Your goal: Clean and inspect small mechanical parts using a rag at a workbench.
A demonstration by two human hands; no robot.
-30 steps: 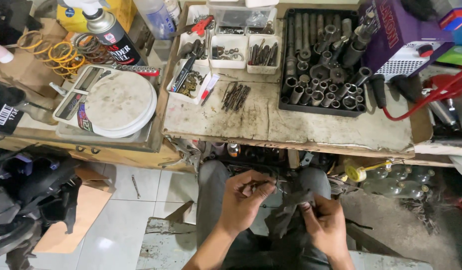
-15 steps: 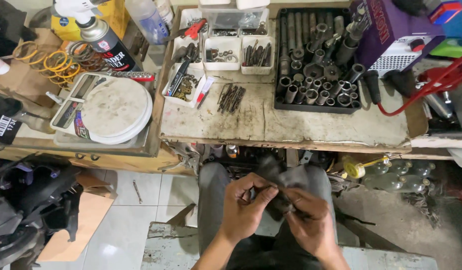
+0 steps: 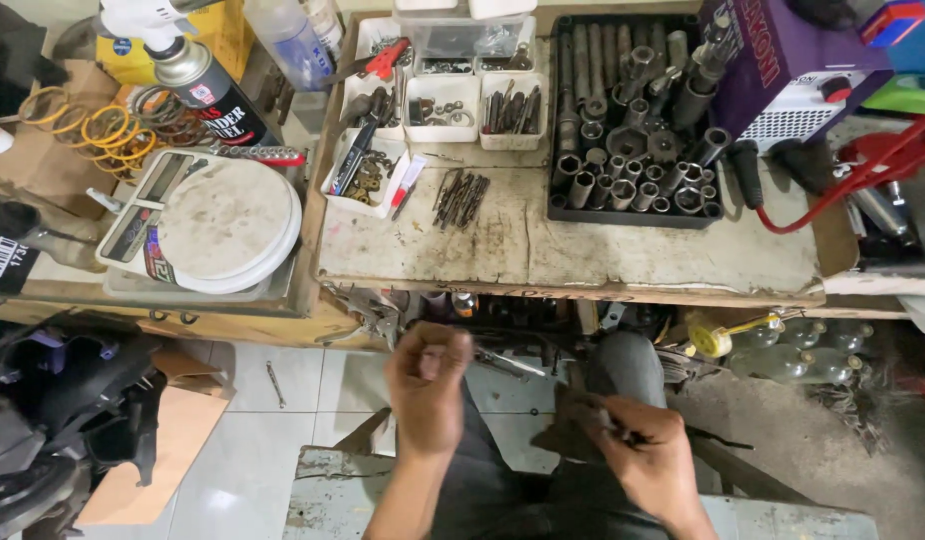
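My worn wooden table (image 3: 603, 262) stands over a pale tiled floor (image 3: 283, 400), carrying a black tray (image 3: 633, 120) of sockets and white bins (image 3: 443, 105) of small bits. Below it, my left hand (image 3: 428, 385) is curled into an empty fist, while my right hand (image 3: 651, 458) has its grip clamped on a small dark metal part (image 3: 588, 415) over my knee.

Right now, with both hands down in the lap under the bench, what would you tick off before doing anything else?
1. Left hand closed in a fist: ok; what it holds, cannot tell.
2. Right hand grips a small metal part with a dark rag: ok.
3. The two hands apart, not touching: ok.
4. Socket tray lies flat on the workbench: ok.
5. Loose drill bits lie well back from the bench edge: ok.
6. Bare bench space in front of the tray: ok.
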